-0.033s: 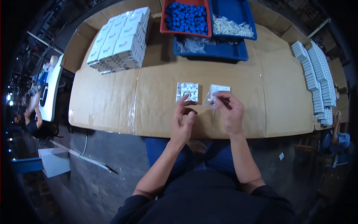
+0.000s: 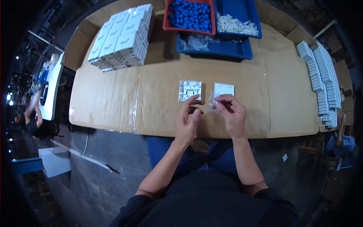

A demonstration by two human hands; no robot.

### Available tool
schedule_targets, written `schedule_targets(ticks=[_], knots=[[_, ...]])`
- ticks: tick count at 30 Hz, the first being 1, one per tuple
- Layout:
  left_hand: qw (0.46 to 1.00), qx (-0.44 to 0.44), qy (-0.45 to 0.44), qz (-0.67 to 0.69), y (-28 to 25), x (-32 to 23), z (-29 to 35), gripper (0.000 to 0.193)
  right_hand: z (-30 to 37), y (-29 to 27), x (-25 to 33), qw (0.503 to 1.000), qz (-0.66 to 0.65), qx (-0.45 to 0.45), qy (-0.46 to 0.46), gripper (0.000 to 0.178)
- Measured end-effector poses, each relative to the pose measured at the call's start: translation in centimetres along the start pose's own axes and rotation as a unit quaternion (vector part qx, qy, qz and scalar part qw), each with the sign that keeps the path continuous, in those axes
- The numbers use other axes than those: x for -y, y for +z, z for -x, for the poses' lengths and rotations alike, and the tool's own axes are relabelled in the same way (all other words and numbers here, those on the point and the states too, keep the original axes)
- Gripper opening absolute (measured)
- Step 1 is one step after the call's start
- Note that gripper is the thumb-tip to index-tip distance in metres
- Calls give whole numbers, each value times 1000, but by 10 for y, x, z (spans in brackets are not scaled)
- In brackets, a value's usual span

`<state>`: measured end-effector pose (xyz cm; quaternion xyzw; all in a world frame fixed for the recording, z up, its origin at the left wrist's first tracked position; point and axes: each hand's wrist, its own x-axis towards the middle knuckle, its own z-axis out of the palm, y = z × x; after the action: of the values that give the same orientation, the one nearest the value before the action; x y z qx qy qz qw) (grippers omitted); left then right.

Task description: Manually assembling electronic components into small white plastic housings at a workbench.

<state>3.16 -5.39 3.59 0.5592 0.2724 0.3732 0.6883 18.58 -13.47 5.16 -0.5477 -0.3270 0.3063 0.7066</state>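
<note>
My left hand and my right hand meet over the near edge of the cardboard-covered table. Between their fingertips they pinch a small clear plastic bag. What is inside the bag is too small to tell. Just beyond my left hand lies a white square part with moulded cells. A plain white flat piece lies beyond my right hand, partly behind the bag.
At the back stand a red bin of blue parts, a blue bin of white parts and a blue tray of clear bags. White boxes are stacked back left and in rows at right. Other people sit at far left and far right.
</note>
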Motion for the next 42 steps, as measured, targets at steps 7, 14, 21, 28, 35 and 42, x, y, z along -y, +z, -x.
schedule_targets(ticks=[7, 14, 21, 28, 35, 42], knots=[[996, -83, -21, -35, 25, 17, 8, 19, 32, -6, -21, 999, -6, -14, 50, 13], [997, -57, 9, -52, 19, 11, 19, 16, 29, 1, -1, 992, -42, 47, 110, 17], [998, -16, -1, -69, 22, 4, 28, 30, 25, 1, -6, 994, -66, -10, 89, 15], [991, 3, 49, -126, 20, 4, 34, 44, 21, -15, -2, 994, -29, 39, 102, 18], [981, 40, 62, -177, 18, -2, 38, 46, 25, -30, 1, 971, -19, 166, 171, 21], [986, 44, -123, -104, 18, -1, 44, 19, 21, -21, 4, 995, -17, 29, 94, 20]])
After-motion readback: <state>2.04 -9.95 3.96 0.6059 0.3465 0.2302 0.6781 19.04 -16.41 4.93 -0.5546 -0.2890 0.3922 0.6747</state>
